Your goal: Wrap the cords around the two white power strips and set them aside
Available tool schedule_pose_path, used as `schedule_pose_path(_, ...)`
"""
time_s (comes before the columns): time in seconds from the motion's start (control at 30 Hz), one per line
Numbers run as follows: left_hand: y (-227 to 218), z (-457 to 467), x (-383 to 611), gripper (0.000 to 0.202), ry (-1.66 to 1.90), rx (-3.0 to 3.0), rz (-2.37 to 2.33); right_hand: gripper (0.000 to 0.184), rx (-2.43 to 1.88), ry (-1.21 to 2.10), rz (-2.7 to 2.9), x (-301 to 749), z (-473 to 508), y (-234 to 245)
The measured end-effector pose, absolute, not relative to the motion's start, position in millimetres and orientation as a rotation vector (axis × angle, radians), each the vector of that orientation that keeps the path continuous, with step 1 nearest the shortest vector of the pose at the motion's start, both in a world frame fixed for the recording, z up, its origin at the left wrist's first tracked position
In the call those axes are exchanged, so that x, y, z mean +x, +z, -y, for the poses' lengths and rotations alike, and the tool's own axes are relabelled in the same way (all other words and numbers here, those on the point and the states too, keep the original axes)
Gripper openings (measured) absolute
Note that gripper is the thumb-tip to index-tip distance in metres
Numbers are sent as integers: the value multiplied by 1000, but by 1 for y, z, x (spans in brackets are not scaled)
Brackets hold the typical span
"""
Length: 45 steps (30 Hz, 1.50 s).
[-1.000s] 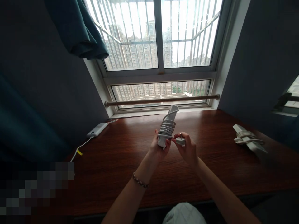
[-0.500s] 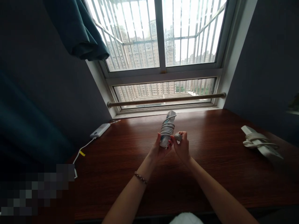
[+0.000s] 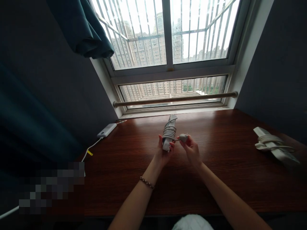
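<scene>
My left hand (image 3: 163, 153) is closed round the lower end of a white power strip (image 3: 172, 120), held tilted above the table. The strip's own cord (image 3: 169, 131) is coiled round its middle in several turns. Just right of the strip, my right hand (image 3: 192, 148) pinches the cord's plug (image 3: 183, 137), whose prongs point up and to the right. A short length of cord runs between the plug and the coil.
On the brown wooden table (image 3: 216, 185), a second power strip wrapped in its cord (image 3: 273, 143) lies at the right. A white power bank (image 3: 106, 130) with a cable sits at the left rear. Behind the table are a rail (image 3: 177, 100) and a barred window.
My right hand has moved slightly right with the plug, away from the strip, and the plug's prongs now show. The left hand still holds the strip. The view has shifted a little.
</scene>
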<state>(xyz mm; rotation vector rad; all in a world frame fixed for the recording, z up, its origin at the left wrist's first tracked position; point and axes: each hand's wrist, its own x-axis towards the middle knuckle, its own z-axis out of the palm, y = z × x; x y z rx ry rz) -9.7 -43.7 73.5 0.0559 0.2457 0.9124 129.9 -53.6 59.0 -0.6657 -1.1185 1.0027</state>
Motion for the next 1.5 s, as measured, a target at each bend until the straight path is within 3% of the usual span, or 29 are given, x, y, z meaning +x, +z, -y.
schedule_pose_path(0.13,69,49,-4,61,872,220,-295,21,-534,1208,805,135,50,62)
schedule_pose_path(0.33,62,56,0,57,855,364,-306,15,-445,1237,659,142,45,64)
schedule_pose_path(0.5,64,64,-7,74,890,372,-133,12,-385,1434,419,152,36,59)
schedule_pose_path(0.7,60,66,-13,72,740,576,104,10,-291,1526,478,152,39,64)
schedule_pose_path(0.83,63,70,-11,75,752,563,7,12,-254,1490,634,154,48,77)
schedule_pose_path(1.03,71,71,-9,66,814,392,-219,46,-442,1200,1081,152,55,84)
schedule_pose_path(1.13,68,67,-7,56,750,393,-261,54,-569,1035,1216,148,56,81)
schedule_pose_path(1.37,62,64,-2,32,638,367,-347,45,-660,939,1327,146,64,76)
schedule_pose_path(1.5,65,61,-5,27,591,398,-456,22,-721,874,1425,147,71,81)
